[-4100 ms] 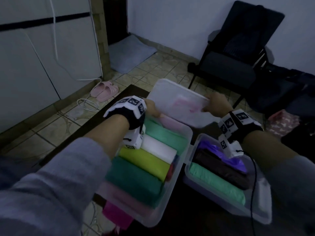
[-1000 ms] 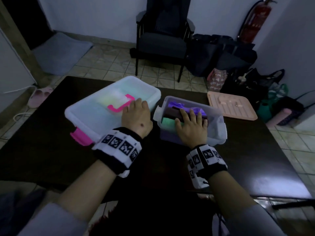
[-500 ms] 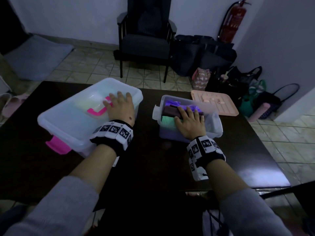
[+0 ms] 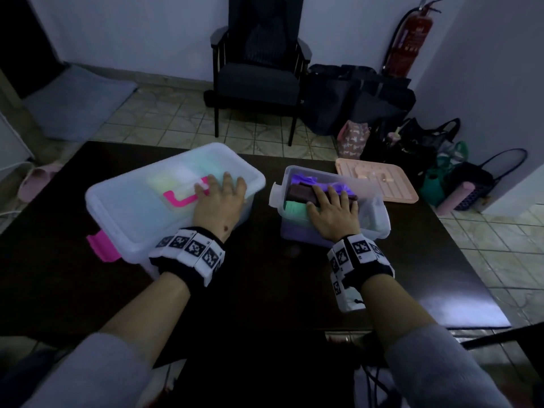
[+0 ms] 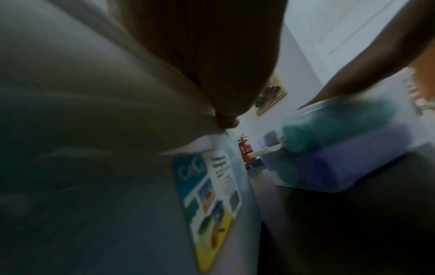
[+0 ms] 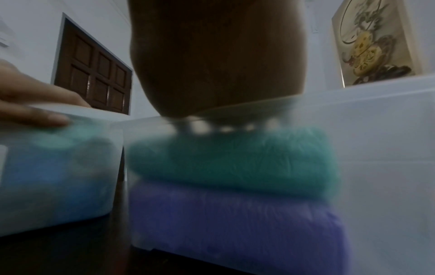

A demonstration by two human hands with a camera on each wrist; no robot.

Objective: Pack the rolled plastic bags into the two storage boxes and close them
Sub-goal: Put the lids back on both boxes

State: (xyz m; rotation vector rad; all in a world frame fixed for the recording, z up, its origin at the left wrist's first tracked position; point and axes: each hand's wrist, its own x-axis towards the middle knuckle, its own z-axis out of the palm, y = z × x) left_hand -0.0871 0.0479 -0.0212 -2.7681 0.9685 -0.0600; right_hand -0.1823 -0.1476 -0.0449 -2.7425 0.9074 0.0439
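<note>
Left hand [image 4: 219, 198] lies flat, fingers straight, on the lidded large box [image 4: 141, 207]. Right hand [image 4: 334, 212], grip apart, presses the rolled bags [image 4: 297, 193] in the small open box [image 4: 378, 213]. Its pink lid [image 4: 379, 181] waits on the table [image 4: 265, 290]. Risk: bags standing above the rim likely block closure.

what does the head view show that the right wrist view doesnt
Only the head view shows the peach lid lying on the table beside the small open box, the big box's lid with its pink handle, and the left hand and right hand spread flat. Only the right wrist view shows a brown door and a wall picture. Both show the green roll packed in the small box, with purple below it.
</note>
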